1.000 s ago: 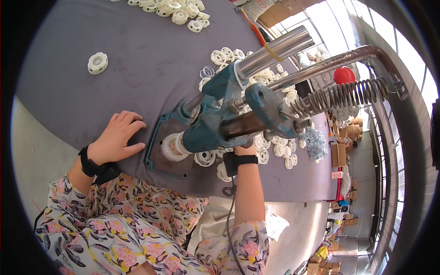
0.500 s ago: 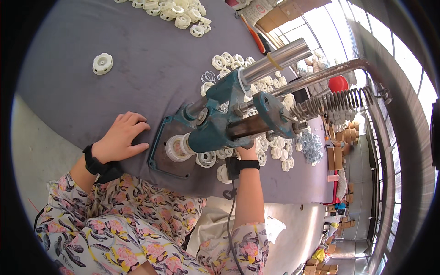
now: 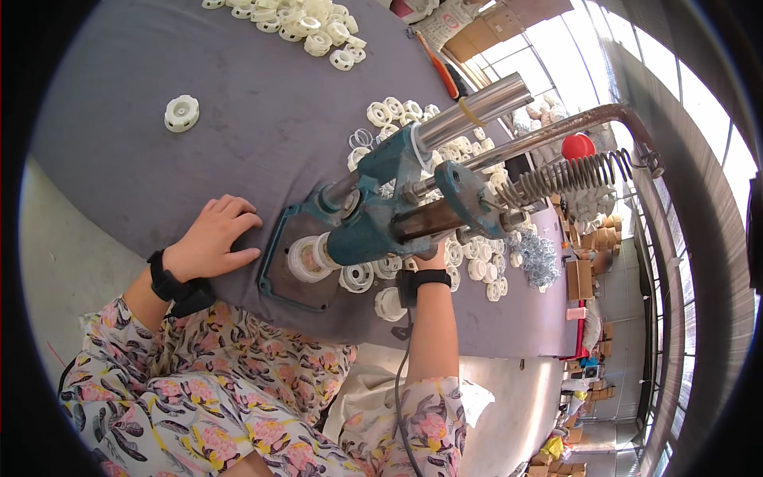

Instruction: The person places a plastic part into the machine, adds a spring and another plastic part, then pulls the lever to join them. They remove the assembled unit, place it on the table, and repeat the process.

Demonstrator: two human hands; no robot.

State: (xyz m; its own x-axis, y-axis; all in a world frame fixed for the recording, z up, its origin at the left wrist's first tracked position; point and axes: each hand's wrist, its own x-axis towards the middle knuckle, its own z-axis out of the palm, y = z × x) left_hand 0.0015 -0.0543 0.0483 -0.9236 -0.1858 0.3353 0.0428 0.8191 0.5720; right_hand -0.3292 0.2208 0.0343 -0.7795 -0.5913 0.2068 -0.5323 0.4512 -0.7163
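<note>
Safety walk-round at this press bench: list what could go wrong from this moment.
1. The left hand lies flat on the grey table right beside the press base plate, near the white part under the ram; fingers could get pinched.
2. The right hand is mostly hidden behind the teal press, among loose white rings, so a trapped finger might go unnoticed.

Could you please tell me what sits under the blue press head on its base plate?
Under the blue press, a white round plastic part sits on the base plate. More white parts lie beside it. The right hand is mostly hidden behind the press.
</note>
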